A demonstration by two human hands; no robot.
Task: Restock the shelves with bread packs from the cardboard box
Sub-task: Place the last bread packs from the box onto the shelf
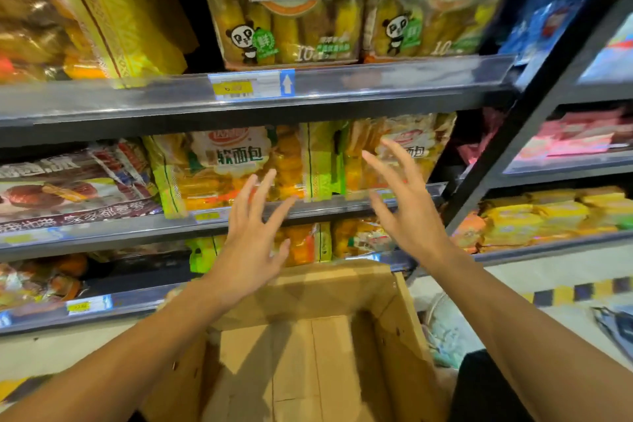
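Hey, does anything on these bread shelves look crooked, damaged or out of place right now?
One thing: on the middle shelf, the yellow-and-green bread pack stands edge-on, wedged between two front-facing yellow bread packs. Nothing looks spilled or torn. Both hands, left hand and right hand, are open, holding nothing.

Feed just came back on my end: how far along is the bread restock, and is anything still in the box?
Done: the middle shelf holds bread packs along its front, and the cardboard box shows only bare bottom. In hand: nothing; left hand and right hand are spread open before that shelf. Left: probably just straightening; whether any packs remain outside the frame cannot be told.
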